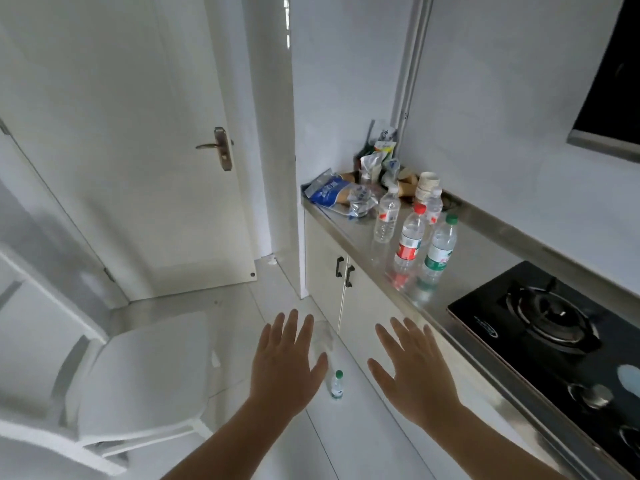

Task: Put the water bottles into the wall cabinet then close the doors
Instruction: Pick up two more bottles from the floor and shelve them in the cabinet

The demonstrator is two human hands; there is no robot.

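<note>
Left hand (pixel 282 367) and right hand (pixel 415 370) spread flat, holding nothing — the left half-hides a blurred, perhaps plastic, bottle (pixel 323 341) on the floor.

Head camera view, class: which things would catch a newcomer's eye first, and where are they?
Two bare hands, left hand and right hand, spread open low in the middle. To the right, clear plastic water bottles, one red-capped bottle and one green-capped bottle, stand on the steel countertop, beside a black glass gas hob.
</note>
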